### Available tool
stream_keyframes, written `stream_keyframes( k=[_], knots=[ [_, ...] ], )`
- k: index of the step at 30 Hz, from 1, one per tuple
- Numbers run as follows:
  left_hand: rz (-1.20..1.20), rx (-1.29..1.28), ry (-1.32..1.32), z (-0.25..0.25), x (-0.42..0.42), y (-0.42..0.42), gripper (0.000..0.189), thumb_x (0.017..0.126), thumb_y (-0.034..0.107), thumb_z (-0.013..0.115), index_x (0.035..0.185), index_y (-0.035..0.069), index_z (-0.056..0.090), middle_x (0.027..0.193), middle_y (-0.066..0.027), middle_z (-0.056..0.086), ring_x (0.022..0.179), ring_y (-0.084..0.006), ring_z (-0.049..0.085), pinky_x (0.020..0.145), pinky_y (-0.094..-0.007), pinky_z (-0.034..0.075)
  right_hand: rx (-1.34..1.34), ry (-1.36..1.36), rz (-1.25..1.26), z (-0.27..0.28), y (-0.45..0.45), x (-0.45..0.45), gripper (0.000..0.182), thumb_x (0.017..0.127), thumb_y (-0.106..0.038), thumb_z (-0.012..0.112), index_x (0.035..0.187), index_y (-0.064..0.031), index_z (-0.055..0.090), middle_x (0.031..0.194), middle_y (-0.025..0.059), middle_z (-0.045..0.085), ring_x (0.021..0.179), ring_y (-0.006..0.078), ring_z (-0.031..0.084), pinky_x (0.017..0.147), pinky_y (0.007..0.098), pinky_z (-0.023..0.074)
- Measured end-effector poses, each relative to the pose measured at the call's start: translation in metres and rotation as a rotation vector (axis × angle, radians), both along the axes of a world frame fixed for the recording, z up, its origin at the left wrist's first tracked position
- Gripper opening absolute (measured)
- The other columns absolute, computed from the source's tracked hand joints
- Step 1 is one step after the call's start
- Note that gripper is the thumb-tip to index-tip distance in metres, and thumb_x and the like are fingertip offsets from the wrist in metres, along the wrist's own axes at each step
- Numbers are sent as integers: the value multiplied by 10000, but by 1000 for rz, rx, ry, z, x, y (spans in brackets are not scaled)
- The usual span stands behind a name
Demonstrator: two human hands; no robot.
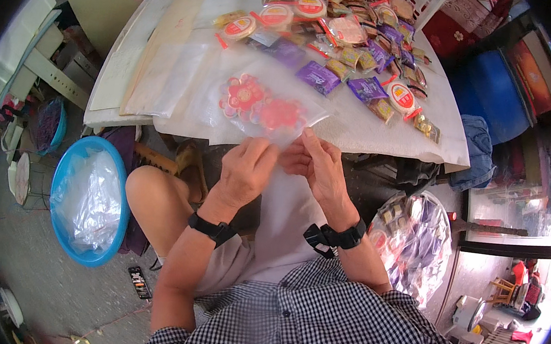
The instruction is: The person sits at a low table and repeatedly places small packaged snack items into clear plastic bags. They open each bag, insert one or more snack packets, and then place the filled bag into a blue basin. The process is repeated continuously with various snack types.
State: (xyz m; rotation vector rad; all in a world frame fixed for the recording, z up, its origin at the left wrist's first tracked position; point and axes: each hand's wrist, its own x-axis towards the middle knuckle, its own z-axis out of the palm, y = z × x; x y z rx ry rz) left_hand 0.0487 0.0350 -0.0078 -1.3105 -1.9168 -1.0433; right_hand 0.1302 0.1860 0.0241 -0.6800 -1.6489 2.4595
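Note:
A clear plastic bag printed with red flowers (257, 103) is stretched above the front of the table. My left hand (248, 172) pinches its near edge, the fingertips blurred and turned inward. On the right side of that edge, my right hand (320, 166) grips the bag between thumb and fingers. Purple packets (318, 77), round wrapped biscuits with red-and-white labels (403, 98) and small yellow packets (350, 57) lie on the table beyond the bag. Whether anything is inside the bag I cannot tell.
The white-covered table (358, 139) carries a stack of flat clear bags (165, 82) at left and a snack heap in a white basket (433, 8) behind. A blue basin (56, 200) of clear plastic stands left; a bag-lined container of packets (413, 235) stands right. A phone (139, 282) lies on the floor.

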Motion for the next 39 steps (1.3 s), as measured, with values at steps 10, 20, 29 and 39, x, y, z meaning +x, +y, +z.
stream_keyframes(
  k=[10, 20, 29, 39],
  knots=[
    [-3, -4, -78, 1, -1, -4, 326, 844, 148, 646, 1097, -42, 568, 1039, -182, 587, 900, -353, 585, 764, -415, 496, 28, 104, -108, -37, 19, -3, 245, 943, -198, 595, 1038, 25, 631, 914, 30, 668, 765, 113, 648, 650, 276, 550],
    [280, -455, -221, -18, -17, 2, 647, 919, 311, 562, 1440, 16, 319, 1484, -180, 348, 1379, -345, 317, 1103, -533, 237, 29, 173, -234, -32, 35, 38, 224, 948, -187, 575, 958, 21, 655, 847, 40, 657, 700, 112, 632, 604, 260, 521],
    [338, -551, -108, -37, -23, 10, 604, 948, 292, 529, 1458, 45, 319, 1512, -142, 337, 1408, -301, 292, 1121, -523, 212, 171, 166, -317, -32, 62, 80, 240, 948, -214, 587, 891, 11, 646, 752, 38, 644, 642, 102, 613, 554, 248, 480],
    [314, -559, 100, -40, -29, 8, 538, 1009, 366, 420, 1434, 43, 361, 1482, -137, 385, 1367, -304, 362, 1071, -503, 289, 159, 179, -462, -46, 100, 184, 247, 950, -207, 584, 1020, 14, 672, 868, -15, 659, 744, 44, 572, 639, 222, 468]
  ],
)
